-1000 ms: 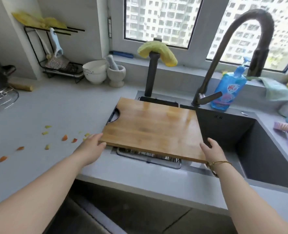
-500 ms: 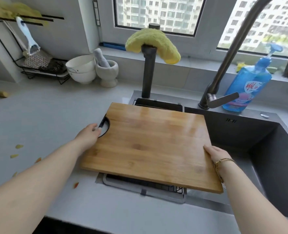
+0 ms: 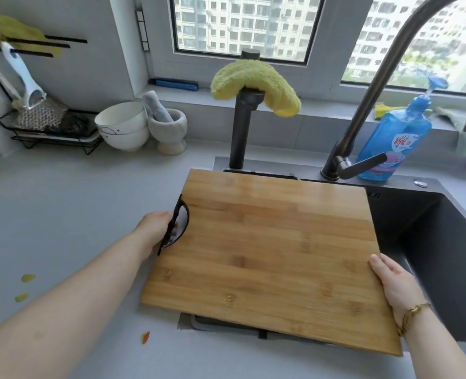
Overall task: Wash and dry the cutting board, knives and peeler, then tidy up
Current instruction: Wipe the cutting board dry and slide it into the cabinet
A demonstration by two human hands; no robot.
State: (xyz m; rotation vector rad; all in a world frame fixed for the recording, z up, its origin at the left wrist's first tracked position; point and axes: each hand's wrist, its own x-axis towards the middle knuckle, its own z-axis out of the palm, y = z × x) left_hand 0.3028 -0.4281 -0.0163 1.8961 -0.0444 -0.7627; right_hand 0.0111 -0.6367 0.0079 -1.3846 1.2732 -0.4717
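Note:
A bamboo cutting board (image 3: 275, 258) hangs over the left part of the sink, lifted and tilted slightly. My left hand (image 3: 156, 231) grips its left edge at the black handle cut-out, fingers under the board. My right hand (image 3: 393, 285) holds the right edge, thumb on top, a gold bracelet on the wrist. A white-handled peeler (image 3: 24, 77) hangs on the black rack at the far left. No knives are visible.
Under the board sits a drain rack (image 3: 226, 325). The dark sink basin (image 3: 439, 258) opens to the right below the tall faucet (image 3: 363, 110). A blue soap bottle (image 3: 393, 140), a yellow cloth (image 3: 256, 86) on a post, white bowls (image 3: 122, 127) and a mortar (image 3: 169, 129) stand behind. Orange peel scraps (image 3: 28, 277) lie on the counter.
Both hands have lifted the board off the drain rack and drawn it toward me. My left hand moved from the near corner up to the handle cut-out.

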